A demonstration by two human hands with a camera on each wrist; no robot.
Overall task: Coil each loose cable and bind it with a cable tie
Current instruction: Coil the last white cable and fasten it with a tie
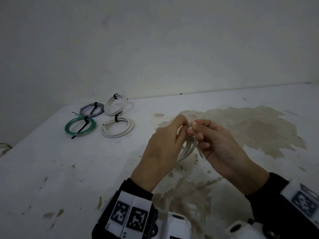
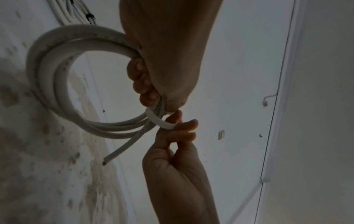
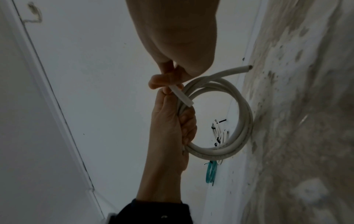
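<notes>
Now, white coil (image 2: pixel 57 84) gripped in left hand (image 1: pixel 160 149) — right hand (image 1: pixel 222 145) pinching

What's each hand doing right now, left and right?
Left hand: grips the white cable coil.
Right hand: pinches the coil's white end piece.

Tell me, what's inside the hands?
A white cable coil, gripped by the left hand. The right hand pinches one cable end. Fingers hide part of the coil.
</notes>
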